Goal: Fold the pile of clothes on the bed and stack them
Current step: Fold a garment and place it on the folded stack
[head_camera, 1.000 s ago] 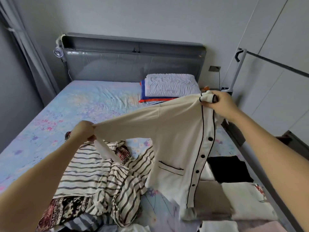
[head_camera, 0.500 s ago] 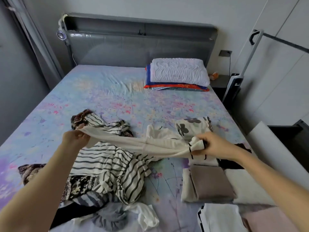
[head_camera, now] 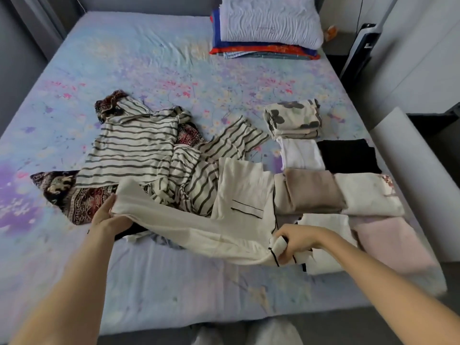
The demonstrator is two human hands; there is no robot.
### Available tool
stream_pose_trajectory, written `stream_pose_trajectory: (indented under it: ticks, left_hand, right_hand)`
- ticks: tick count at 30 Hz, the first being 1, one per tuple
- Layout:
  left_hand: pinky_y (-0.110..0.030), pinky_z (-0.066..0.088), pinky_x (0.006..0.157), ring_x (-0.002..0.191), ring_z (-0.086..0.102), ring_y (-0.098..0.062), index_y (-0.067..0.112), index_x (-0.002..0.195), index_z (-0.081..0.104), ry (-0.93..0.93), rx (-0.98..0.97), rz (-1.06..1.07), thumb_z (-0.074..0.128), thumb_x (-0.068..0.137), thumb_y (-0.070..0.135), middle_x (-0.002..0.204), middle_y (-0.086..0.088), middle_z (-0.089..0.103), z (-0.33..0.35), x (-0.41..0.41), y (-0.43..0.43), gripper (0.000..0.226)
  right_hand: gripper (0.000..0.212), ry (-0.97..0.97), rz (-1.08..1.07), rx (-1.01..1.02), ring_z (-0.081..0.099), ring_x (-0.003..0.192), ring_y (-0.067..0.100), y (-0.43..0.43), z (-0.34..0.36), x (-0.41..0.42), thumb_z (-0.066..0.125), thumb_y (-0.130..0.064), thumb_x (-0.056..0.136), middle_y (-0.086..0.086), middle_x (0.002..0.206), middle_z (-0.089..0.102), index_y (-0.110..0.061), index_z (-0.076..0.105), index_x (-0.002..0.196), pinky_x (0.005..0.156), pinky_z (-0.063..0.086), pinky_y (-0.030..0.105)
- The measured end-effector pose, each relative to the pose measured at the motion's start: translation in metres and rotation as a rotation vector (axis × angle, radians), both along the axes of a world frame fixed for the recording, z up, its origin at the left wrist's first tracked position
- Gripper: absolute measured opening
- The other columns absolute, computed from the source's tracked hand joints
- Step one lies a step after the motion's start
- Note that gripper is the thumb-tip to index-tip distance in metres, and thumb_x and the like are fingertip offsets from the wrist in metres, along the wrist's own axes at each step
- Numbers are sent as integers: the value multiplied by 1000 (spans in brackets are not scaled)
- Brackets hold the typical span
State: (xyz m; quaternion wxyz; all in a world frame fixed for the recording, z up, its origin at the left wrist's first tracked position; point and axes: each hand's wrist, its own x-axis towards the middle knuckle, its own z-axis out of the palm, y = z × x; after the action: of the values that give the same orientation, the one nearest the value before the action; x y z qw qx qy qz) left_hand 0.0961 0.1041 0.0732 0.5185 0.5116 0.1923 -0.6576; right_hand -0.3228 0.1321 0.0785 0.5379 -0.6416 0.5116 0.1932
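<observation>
Floral bed [head_camera: 149,58], cream cardigan [head_camera: 199,227] crosswise, left hand [head_camera: 109,217] to right hand [head_camera: 296,241].

Pillow [head_camera: 268,21] cut off at top edge; cardigan [head_camera: 199,227] covers fingertips of left hand [head_camera: 107,217].

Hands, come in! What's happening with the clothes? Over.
Left hand and right hand grip cream cardigan. Cardigan unfolded, low over bed. Striped shirt partly underneath.
</observation>
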Motion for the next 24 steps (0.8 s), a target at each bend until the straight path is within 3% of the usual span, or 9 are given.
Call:
stream_pose_trajectory:
  ticks: [2,3,5,8,11,14,16,21,24]
  left_hand:
    - [-34,41,96,114,54,-27,2,121,51,-169,7,-10,75,21,23,116,-16,60,-3,3,13,105]
    - [-35,42,93,126,48,-23,9,130,47,-310,-2,-27,73,18,36,131,-10,53,-2,2,20,118]
    - [-32,45,81,131,44,-20,17,132,44,-480,-37,-54,67,28,48,143,-2,43,1,2,30,111]
    - [-38,44,89,125,47,-21,7,123,47,-287,-49,-5,81,48,30,131,-5,51,-1,17,36,86]
    - [-38,37,98,108,54,-22,3,110,52,-174,-37,17,89,17,11,103,-7,60,-14,36,41,101]
    - [-39,40,97,112,55,-23,10,128,49,-218,-97,4,71,73,31,116,-3,58,-11,39,46,63]
    - [-44,45,86,116,53,-28,9,138,42,-290,-153,9,53,88,40,128,-7,53,-13,46,49,60]
    - [-33,56,55,74,63,-20,11,95,54,-507,-315,-87,61,86,21,83,-6,58,12,25,55,15]
    - [-28,54,54,70,61,-17,11,92,56,-656,-346,-203,59,89,8,80,-6,57,32,8,52,5]
  right_hand:
    - [21,68,48,43,57,69,9,12,-18,5,78,-8,67,-11,72,61,-23,66,77,62,46,25]
    - [20,106,69,63,56,66,9,20,-27,8,75,-6,69,-10,70,60,-17,66,82,57,44,22]
    - [22,153,91,91,56,65,11,32,-40,12,70,-1,69,-5,73,61,-11,67,88,55,42,21]
    - [30,200,141,94,59,80,16,50,-58,19,70,1,68,2,91,65,-16,65,93,62,43,25]
    - [35,256,238,143,57,80,14,64,-65,31,65,6,74,-3,93,61,-16,64,101,61,44,23]
    - [50,246,229,180,55,115,20,67,-65,53,59,10,80,3,125,59,-16,63,123,83,47,24]
    - [47,136,54,91,54,118,18,64,-61,74,59,5,83,4,128,57,-16,60,125,91,48,24]
    - [50,-344,-324,-139,55,116,14,46,-28,137,69,-6,82,1,120,59,-16,54,129,96,45,22]
    - [67,-526,-391,-167,48,125,13,36,0,187,73,-15,83,-1,133,51,-20,40,141,104,41,26]
